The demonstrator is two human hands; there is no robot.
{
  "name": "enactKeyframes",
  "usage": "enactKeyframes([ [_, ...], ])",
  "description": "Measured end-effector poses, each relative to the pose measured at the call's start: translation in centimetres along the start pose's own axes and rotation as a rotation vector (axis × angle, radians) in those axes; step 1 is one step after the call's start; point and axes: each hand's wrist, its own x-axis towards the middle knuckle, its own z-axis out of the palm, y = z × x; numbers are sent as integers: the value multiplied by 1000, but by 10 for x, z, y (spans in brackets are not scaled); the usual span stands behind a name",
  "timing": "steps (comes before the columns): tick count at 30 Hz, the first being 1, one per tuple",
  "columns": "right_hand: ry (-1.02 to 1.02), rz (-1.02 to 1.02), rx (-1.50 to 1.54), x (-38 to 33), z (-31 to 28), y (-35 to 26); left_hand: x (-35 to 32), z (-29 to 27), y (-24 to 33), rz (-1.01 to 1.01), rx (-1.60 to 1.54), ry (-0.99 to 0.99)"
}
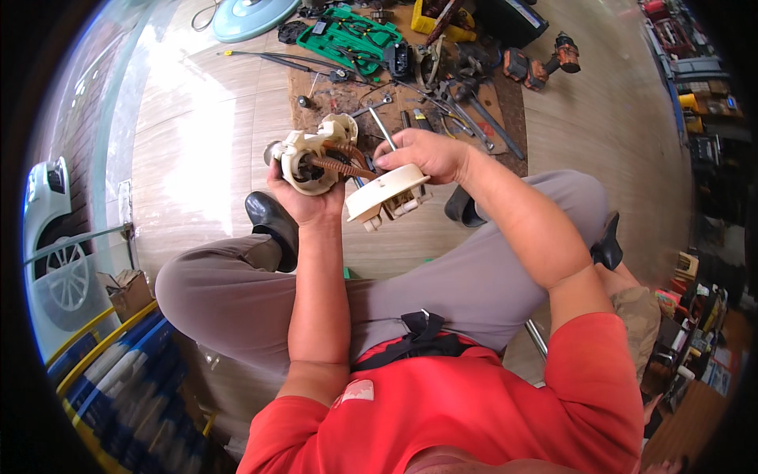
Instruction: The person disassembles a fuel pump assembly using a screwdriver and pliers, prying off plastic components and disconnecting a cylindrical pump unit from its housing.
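**Two cream parts in hand, brown tubing between them**

We've got 2 hands on the job. Left hand [308, 205] grasps 1 cream housing [302, 144] from below, up off the floor, between us and the tool board. Right hand [430, 154] has its fingers curled at 1 metal rod [381, 126], with 1 round cream cap [388, 188] tilted just below — grip partly hidden, we can't tell which of the two it holds. Brown corrugated tubing [343, 167] runs from housing toward cap; overlapping, so no firm count.

On the floor past the hands: 1 brown board [501, 101] under loose tools, 1 green tool case [347, 38] — open, and 1 orange-and-black drill [566, 54] to the right.
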Motion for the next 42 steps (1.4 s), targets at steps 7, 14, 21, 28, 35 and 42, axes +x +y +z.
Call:
enactKeyframes([
  [7,141,-147,-111,14,6,23,13,-17,-1,-25,-8,-56],
  [14,783,-935,-1467,5,54,12,18,-16,1,23,145,14],
  [21,600,-952,-1705,6,75,19,26,-21,-14,61,179,44],
  [28,757,-420,-1606,16,75,22,22,-21,-16,66,234,-63],
  [35,632,-299,-1365,13,72,9,26,-29,-23,-56,118,-93],
  [42,552,-484,-1566,14,68,15,27,-29,-9,-109,214,-87],
])
